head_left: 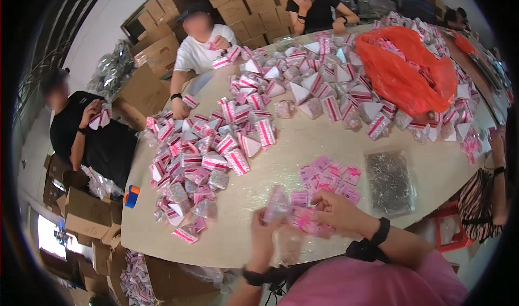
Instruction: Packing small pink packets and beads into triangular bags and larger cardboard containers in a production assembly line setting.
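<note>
Near the table's front edge, my left hand (263, 238) is closed on a small clear plastic bag (277, 204), held up between thumb and fingers. My right hand (341, 213) is just to its right, with curled fingers closed at the edge of some pink printed cards (309, 223). How many cards it grips is hidden. Beyond the right hand lies a loose spread of pink cards (331, 175). To its right, a clear tray (409, 204) holds many small dark metallic pieces.
Filled bags with pink-and-white labels (227, 143) are heaped at left and far right. A red plastic bag (405, 84) holds more. Blue-and-orange tape (131, 196) sits on the left edge. Several people work around the table (303, 138); cartons (89, 215) stand at left.
</note>
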The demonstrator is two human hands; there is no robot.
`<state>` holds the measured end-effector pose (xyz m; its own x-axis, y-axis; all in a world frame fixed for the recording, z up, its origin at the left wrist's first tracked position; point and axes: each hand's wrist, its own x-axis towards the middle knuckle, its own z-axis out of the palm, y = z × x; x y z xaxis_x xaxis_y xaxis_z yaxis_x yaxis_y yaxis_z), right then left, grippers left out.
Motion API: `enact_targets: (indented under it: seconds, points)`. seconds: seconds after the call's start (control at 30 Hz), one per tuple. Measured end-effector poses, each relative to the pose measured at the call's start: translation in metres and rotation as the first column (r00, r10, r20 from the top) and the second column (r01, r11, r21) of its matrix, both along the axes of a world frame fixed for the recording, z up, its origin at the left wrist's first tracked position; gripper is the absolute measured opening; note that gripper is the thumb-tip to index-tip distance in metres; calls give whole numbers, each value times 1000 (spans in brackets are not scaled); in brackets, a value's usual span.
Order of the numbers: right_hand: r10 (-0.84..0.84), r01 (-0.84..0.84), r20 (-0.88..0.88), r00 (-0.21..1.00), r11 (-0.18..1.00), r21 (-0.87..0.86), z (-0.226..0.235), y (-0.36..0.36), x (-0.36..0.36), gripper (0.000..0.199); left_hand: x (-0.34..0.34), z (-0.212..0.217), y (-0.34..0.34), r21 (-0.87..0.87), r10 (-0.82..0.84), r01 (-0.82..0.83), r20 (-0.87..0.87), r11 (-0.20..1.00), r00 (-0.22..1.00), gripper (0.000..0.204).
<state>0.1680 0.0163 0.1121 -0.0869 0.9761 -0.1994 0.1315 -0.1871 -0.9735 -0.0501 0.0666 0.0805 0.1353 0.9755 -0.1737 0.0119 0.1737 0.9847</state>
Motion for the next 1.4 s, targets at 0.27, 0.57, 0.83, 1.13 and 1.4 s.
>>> enact_targets:
  seconds: [0.27,0.57,0.83,1.13,1.4]
  points:
    - [-289,292,48,956,954,-68,-8,-53,101,17,-96,65,116,608,464,-185,-339,772,819,55]
    - [-263,149,840,475,965,217,-53,-94,134,13,-5,-36,23,372,-139,707,-822,602,552,54]
    - [-309,140,736,603,949,284,-64,-95,150,11,14,-41,25,274,-233,734,-830,621,507,53]
    - [-635,584,306,709,773,250,-67,-89,171,14,7,-21,32,469,-92,611,-742,638,664,55]
    - [-767,752,-37,641,617,230,-64,-82,176,12,18,3,27,463,-177,500,-580,732,795,44]
